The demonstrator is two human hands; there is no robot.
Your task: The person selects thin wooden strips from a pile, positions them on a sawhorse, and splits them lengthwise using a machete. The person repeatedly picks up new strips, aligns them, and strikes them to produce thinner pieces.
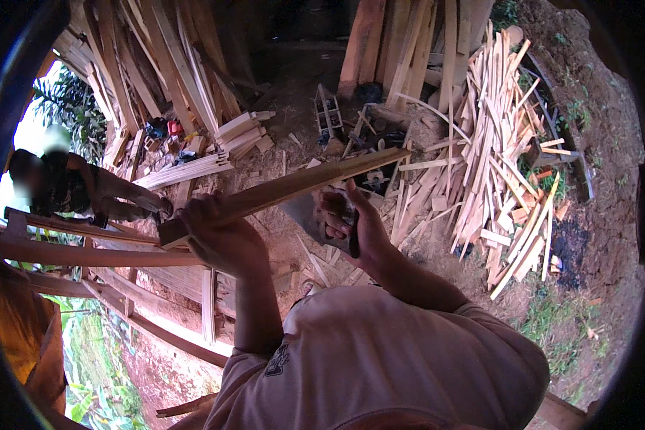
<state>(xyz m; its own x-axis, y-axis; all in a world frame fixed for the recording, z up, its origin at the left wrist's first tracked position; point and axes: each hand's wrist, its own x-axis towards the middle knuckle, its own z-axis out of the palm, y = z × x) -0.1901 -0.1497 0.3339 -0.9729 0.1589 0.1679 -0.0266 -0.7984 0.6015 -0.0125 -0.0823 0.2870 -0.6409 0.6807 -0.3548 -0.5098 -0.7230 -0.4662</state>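
A long wooden board [294, 188] slants across in front of me, its near-left end low and its narrowing far end up to the right. My left hand [218, 233] is closed around it close to the left end. My right hand [355, 223] grips the dark handle of a handsaw [304, 216], fingers wrapped through it. The saw's grey blade lies just below the board and reaches left; part of it passes behind the board, so I cannot tell whether its teeth touch the wood.
Planks [172, 64] lean upright at the back left, more boards [401, 54] at the back right. A heap of thin offcuts [491, 158] covers the right. Another person [64, 183] is at the left, by a wooden railing [97, 252]. A slatted wooden frame [328, 113] stands ahead.
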